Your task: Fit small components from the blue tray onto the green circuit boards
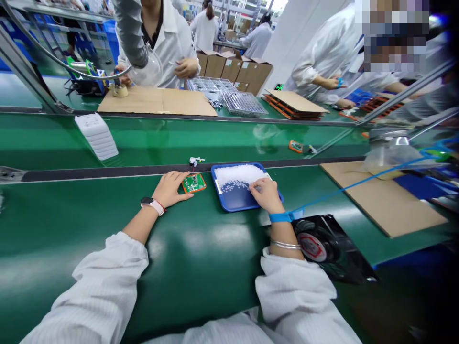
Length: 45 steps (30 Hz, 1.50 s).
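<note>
White sleeves (107,282) lie nearest, short of the tray (238,206). Over the tray's right side, the right hand (266,193) bunches its fingertips at the white pieces (240,173); whether one is pinched cannot be told. Left of the tray, the left hand (170,188) spreads thumb and fingers astride the board (194,183); any grip cannot be told. The board lies right of that nearer hand's palm, its long axis running sideways toward the tray. Right of the tray, a black panel (344,260) bears a red-and-white label (311,247), unreadable.
</note>
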Each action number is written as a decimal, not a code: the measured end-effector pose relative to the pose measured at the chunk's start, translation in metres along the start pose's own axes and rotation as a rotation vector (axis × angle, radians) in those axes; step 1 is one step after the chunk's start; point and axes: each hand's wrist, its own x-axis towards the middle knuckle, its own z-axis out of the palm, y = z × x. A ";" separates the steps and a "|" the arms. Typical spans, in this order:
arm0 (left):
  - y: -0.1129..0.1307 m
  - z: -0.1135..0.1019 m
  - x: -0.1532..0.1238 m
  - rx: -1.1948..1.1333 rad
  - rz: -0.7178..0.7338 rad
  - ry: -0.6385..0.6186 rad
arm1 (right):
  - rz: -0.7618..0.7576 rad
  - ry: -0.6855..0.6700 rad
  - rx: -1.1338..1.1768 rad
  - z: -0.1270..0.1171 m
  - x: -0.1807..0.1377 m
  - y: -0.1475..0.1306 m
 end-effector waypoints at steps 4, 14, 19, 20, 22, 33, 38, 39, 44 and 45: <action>0.002 0.005 0.003 -0.044 -0.002 0.018 | -0.041 -0.071 0.022 -0.001 0.006 0.003; 0.010 -0.007 -0.040 -0.141 0.039 -0.028 | -0.145 0.045 0.107 -0.015 0.011 -0.024; 0.027 -0.014 -0.074 -0.159 0.046 -0.079 | -0.284 0.046 0.528 -0.023 -0.009 -0.114; 0.030 -0.015 -0.077 -0.177 0.050 -0.082 | -0.320 -0.012 0.612 -0.020 -0.015 -0.133; 0.035 -0.016 -0.078 -0.247 0.044 -0.054 | -0.362 -0.120 0.733 -0.011 -0.025 -0.164; 0.045 -0.001 -0.054 -0.423 -0.171 0.094 | -0.339 -0.296 0.795 0.023 -0.040 -0.179; 0.046 0.001 -0.055 -0.438 -0.226 0.067 | -0.323 -0.344 0.761 0.021 -0.045 -0.179; 0.046 0.001 -0.054 -0.448 -0.241 0.059 | -0.308 -0.355 0.764 0.021 -0.046 -0.179; 0.048 -0.002 -0.046 -0.450 -0.308 -0.014 | -0.248 -0.371 0.748 0.022 -0.044 -0.178; 0.048 -0.004 -0.044 -0.439 -0.312 -0.033 | -0.245 -0.369 0.743 0.023 -0.044 -0.178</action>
